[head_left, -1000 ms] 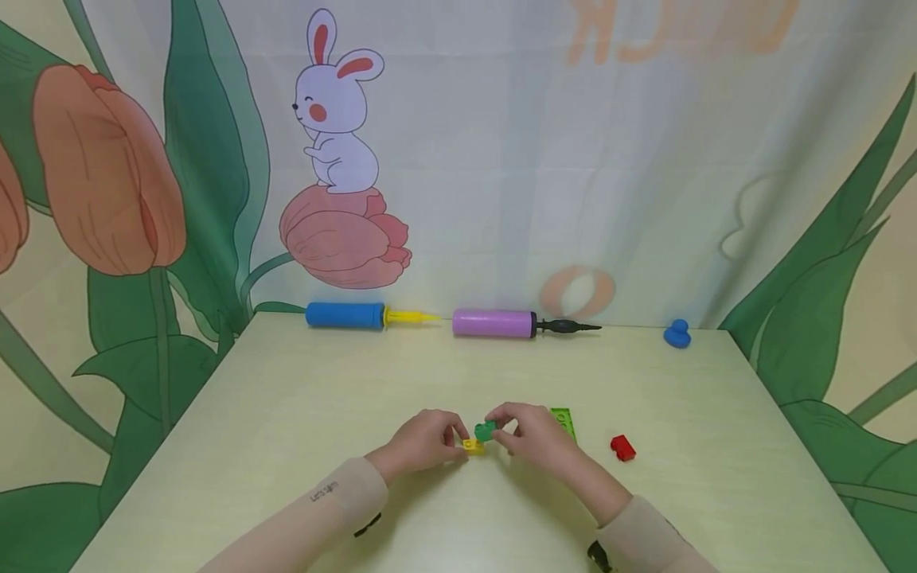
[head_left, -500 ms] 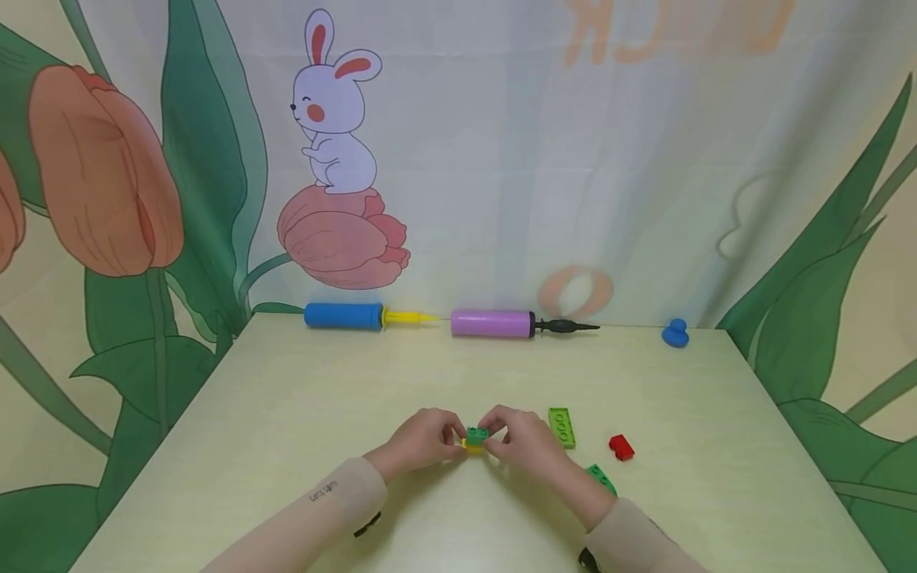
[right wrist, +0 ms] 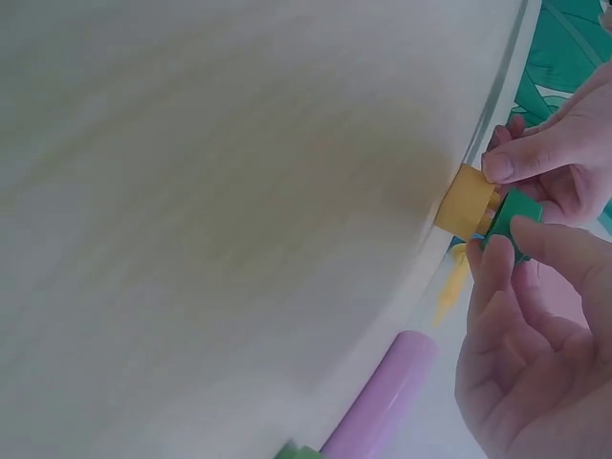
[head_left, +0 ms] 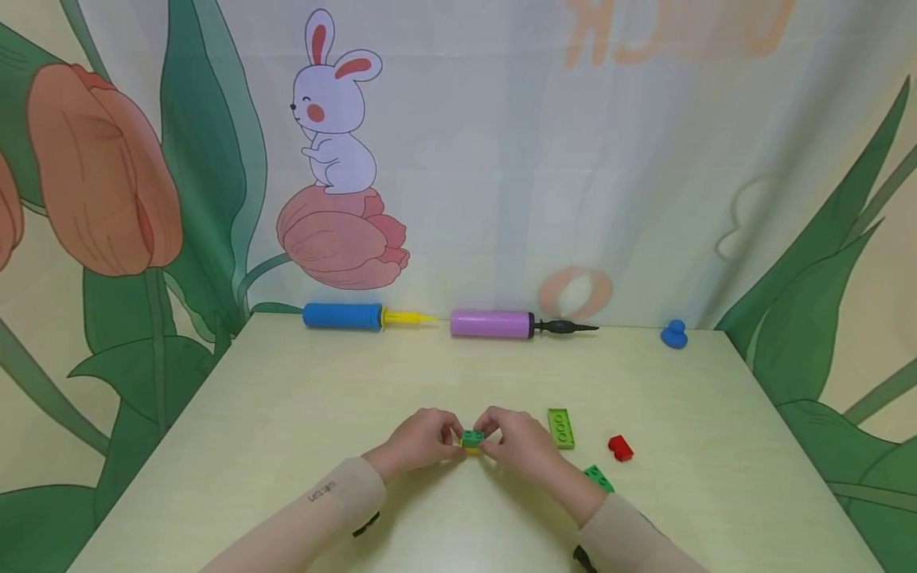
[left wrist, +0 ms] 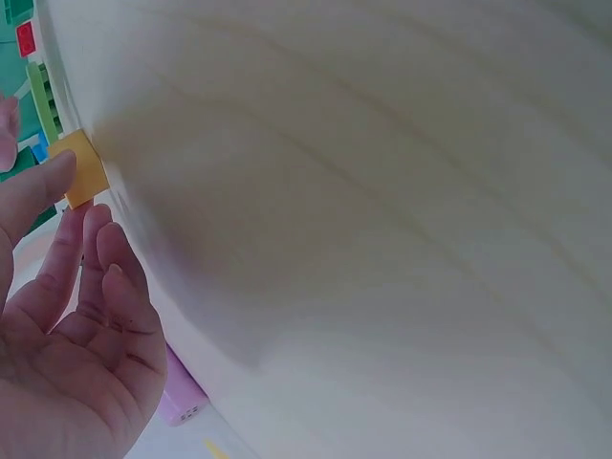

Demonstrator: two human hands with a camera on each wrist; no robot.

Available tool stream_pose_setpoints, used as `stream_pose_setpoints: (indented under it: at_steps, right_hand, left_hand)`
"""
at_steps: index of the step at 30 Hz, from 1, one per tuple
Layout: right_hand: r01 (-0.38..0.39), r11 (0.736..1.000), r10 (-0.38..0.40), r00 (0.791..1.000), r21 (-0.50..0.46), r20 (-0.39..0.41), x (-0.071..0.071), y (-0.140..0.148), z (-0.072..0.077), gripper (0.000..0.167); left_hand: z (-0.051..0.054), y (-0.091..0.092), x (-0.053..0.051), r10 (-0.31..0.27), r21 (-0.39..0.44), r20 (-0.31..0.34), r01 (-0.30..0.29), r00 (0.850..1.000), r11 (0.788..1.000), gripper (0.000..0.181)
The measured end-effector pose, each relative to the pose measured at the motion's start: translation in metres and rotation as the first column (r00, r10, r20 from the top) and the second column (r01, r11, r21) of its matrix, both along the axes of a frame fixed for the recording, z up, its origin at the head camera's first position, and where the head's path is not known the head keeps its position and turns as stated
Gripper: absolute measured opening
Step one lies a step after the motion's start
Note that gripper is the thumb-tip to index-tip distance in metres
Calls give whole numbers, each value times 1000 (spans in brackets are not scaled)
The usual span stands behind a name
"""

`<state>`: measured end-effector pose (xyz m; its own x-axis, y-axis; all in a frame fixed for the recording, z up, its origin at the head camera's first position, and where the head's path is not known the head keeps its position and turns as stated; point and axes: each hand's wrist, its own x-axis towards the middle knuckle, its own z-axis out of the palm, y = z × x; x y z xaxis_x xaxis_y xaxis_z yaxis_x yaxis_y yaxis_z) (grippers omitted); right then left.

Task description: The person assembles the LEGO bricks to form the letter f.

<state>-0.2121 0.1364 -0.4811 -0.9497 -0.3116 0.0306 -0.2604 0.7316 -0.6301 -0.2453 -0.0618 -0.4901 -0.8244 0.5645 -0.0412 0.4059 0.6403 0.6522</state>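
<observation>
The left hand (head_left: 423, 439) pinches a yellow brick (left wrist: 87, 170) between thumb and fingers near the middle of the table. From the other side, the right hand (head_left: 521, 442) pinches a green brick (head_left: 473, 438), which sits over the yellow one in the head view. In the right wrist view the green brick (right wrist: 514, 218) lies against the studs of the yellow brick (right wrist: 466, 202), and some of the studs show between them. Fingers of both hands cover the ends of the two bricks.
Right of the hands lie a light green plate (head_left: 561, 428), a red brick (head_left: 620, 448) and another green brick (head_left: 598, 478), partly behind the right forearm. Along the back edge are a blue pump (head_left: 342, 316), a purple pump (head_left: 491, 324) and a blue object (head_left: 674, 334).
The right hand has brought the green brick down and left, from beside the yellow brick to over it. The right forearm has shifted, uncovering the light green plate and another green brick.
</observation>
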Motion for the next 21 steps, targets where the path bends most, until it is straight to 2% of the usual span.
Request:
stream_pose_setpoints:
  at_steps: [6,16,21]
  right_hand:
    - [17,1000,-17,1000,11,-5,-1,-3,1,17]
    - [4,999,-3,1000,36,-24,-4,-4,4,16]
    - [8,999,-7,1000,52,-24,-4,-4,4,15]
  left_hand:
    - [1,0,0,0,0,8,0,1000,1000,20]
    - [2,-1,0,-29,6,-33,29,999,1000,17]
    - [0,0,-1,-27,6,-32,28,999,1000,16]
